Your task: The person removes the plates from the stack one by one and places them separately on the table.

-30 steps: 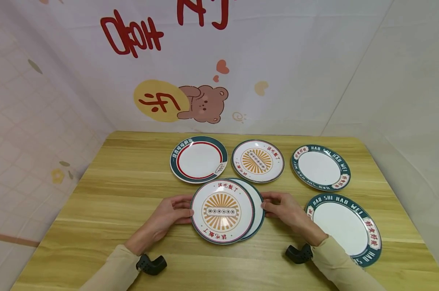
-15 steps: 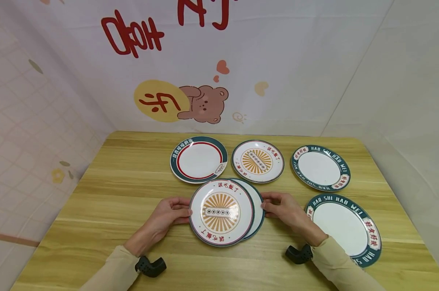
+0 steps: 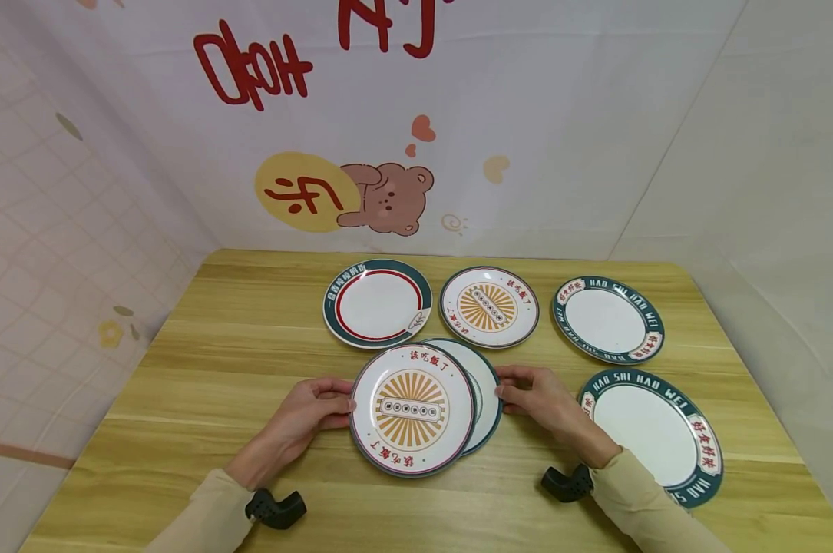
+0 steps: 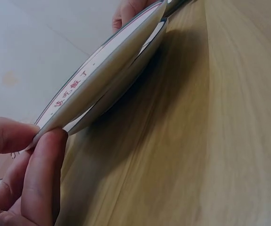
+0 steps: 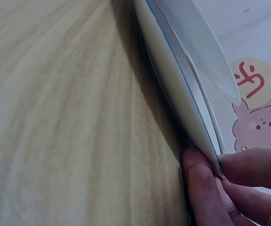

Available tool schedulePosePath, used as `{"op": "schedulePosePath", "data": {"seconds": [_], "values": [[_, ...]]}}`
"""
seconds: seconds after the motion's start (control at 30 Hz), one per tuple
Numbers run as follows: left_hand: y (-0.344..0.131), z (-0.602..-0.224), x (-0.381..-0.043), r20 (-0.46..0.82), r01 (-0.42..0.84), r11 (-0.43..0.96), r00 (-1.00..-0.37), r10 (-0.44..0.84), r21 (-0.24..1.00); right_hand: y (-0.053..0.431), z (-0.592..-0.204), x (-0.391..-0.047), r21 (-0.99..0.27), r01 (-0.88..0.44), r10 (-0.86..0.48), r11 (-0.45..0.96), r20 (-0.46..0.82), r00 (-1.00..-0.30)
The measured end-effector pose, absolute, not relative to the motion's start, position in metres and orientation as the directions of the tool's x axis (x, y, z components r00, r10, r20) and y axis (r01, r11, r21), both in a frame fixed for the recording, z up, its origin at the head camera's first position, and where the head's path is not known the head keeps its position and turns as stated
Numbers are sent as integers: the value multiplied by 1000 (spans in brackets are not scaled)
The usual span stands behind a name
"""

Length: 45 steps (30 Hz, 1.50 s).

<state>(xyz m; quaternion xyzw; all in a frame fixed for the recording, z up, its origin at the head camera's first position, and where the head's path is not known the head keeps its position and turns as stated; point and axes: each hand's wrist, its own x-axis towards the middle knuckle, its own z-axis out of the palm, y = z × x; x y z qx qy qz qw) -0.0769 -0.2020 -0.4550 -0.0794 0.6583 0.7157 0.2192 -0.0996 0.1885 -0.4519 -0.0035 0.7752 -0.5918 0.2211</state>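
Note:
My left hand pinches the left rim of a round white plate with an orange sunburst. In the left wrist view, thumb and fingers clasp that sunburst plate at its edge, and it tilts above the plate beneath. Under it lies a white plate with a green rim, mostly covered; only its right crescent shows from above. At this lower plate's right edge, my right hand grips the rim between thumb and fingers. The right wrist view shows the green-rimmed plate held just over the wood.
Behind stand a green-rimmed plate with a red ring and another sunburst plate. On the right are two oval plates with lettered green rims, the far one and the near one. A printed wall cloth borders the wooden table.
The left hand has drawn the sunburst plate left and slightly toward me, so more of the lower plate shows. The right hand has stayed in place.

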Motion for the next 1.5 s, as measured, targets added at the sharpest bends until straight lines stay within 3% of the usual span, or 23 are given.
{"op": "schedulePosePath", "data": {"seconds": [0.93,1.5], "values": [[-242,-438,-80,-413,-429,-95,-898,154,898,188,-452,-100,-913,274,-251,301,-353,-901],[-284,-424,-94,-346,-366,-107,-923,169,924,187,-452,-100,-912,275,-240,305,-353,-904]]}}
